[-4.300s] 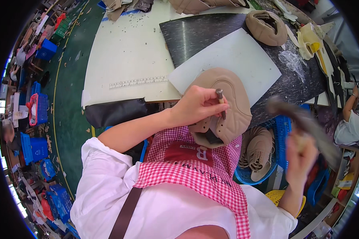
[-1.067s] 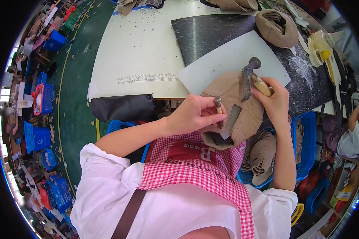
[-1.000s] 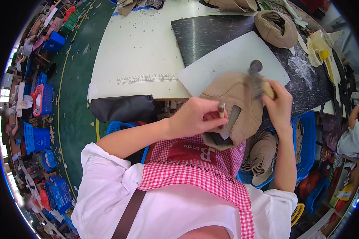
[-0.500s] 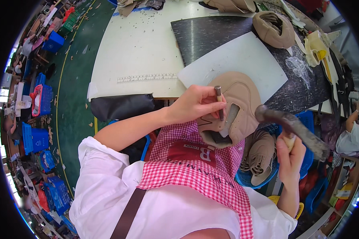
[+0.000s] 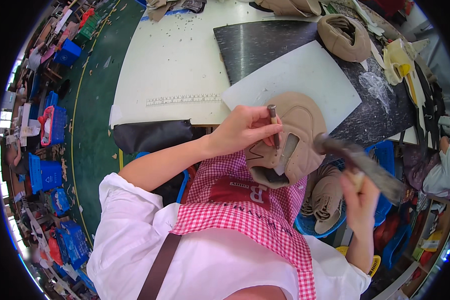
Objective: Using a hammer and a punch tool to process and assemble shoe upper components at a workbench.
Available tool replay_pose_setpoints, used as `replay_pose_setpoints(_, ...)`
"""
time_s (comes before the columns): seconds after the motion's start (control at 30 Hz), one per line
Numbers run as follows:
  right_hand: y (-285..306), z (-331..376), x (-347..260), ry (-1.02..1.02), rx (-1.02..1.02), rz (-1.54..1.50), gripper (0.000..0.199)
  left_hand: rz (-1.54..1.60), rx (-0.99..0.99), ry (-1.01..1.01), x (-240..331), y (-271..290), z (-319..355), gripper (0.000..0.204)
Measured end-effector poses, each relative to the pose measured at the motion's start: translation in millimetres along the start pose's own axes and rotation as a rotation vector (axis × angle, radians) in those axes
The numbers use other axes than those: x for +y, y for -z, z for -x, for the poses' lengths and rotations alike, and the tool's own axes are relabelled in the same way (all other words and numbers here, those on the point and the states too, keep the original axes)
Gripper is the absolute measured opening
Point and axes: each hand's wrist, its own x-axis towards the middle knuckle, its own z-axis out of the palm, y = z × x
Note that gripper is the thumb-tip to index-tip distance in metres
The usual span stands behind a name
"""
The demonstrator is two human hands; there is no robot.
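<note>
Pinching a slim punch (image 5: 272,117) near upright in the left hand (image 5: 245,131), over a beige shoe upper (image 5: 307,127) just beneath. Grasping a blurred hammer (image 5: 365,165) by its handle in the right hand (image 5: 362,200) — to the right of the upper. Left of that hand, a round blue basket (image 5: 305,227) with folded beige uppers (image 5: 328,195) inside; to its right, another blue basket (image 5: 385,151), with contents hidden — and beside the right forearm, a partly covered yellow basket (image 5: 375,265).

Wht tbl (image 5: 160,67): blk mat (image 5: 257,42) rt, ruler scale (image 5: 183,99) nr front, sm. bits (image 5: 191,21) far L.
</note>
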Motion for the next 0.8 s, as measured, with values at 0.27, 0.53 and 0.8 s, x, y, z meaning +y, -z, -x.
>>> replay_pose_setpoints(0.27, 67.6, 18.1, -42.2, 0.610, 0.116, -0.737, 0.043, -0.278, 0.002, -0.071, 5.8, -8.5, -2.0, 0.007)
replay_pose_setpoints(0.53, 46.5, 21.9, -53.7, 0.598, 0.166, -0.679, 0.041, -0.893, -0.003, -0.681, 10.2, -17.5, 5.6, 0.007)
replay_pose_setpoints(0.8, -5.5, -5.5, -4.7, 0.020, -0.005, -0.010, 0.023, 0.100, 0.050, -0.025, -1.9, 2.1, -7.6, 0.014)
